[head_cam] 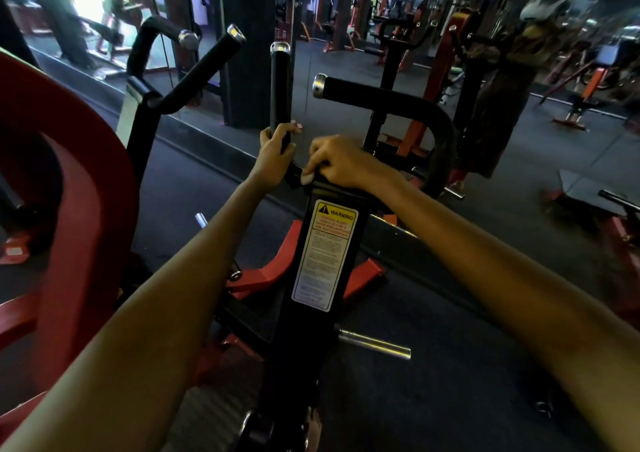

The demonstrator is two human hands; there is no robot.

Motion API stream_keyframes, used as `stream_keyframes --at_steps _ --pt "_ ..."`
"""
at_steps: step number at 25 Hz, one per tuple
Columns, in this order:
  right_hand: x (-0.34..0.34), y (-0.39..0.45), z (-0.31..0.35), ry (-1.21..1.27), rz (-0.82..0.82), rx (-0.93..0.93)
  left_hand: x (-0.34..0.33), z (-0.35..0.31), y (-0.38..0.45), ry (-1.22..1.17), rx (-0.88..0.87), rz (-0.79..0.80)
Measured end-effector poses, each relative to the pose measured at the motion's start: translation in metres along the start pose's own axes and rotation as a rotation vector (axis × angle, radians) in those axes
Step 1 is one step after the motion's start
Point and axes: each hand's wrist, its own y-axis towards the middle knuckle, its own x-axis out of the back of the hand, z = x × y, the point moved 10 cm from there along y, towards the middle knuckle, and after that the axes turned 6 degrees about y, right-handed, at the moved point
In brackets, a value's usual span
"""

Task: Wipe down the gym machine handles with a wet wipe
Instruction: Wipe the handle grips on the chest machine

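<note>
A black upright handle (pixel 280 84) with a chrome cap rises from the machine's black arm (pixel 325 254). My left hand (pixel 275 155) grips the handle's lower end, fingers curled round it. Just to the right, my right hand (pixel 341 164) presses a small white wet wipe (pixel 307 178) against the bar at the handle's base; most of the wipe is hidden under the fingers. A second black handle (pixel 367 95) runs sideways to the right, and two more handles (pixel 204 67) stand on the left.
A yellow and white warning label (pixel 325 254) is stuck on the arm below my hands. A red curved frame (pixel 79 181) stands close on the left. A chrome peg (pixel 374 344) sticks out low on the right. Other red and black machines fill the dark rubber floor behind.
</note>
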Motion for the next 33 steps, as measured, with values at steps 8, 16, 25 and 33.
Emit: stream_keyframes --at_steps 8,16,25,33 --pt "0.021 -0.069 -0.045 -0.028 0.005 -0.035 0.004 -0.004 -0.004 0.585 0.044 -0.047" --pt "0.016 -0.037 -0.023 0.091 -0.173 -0.077 -0.024 -0.036 -0.024 0.711 -0.302 -0.107" --pt "0.035 -0.104 -0.065 -0.019 -0.087 -0.248 -0.027 -0.037 -0.024 0.734 -0.268 -0.099" --pt "0.036 -0.106 -0.052 0.018 -0.251 -0.262 -0.061 -0.059 -0.036 0.686 -0.257 0.000"
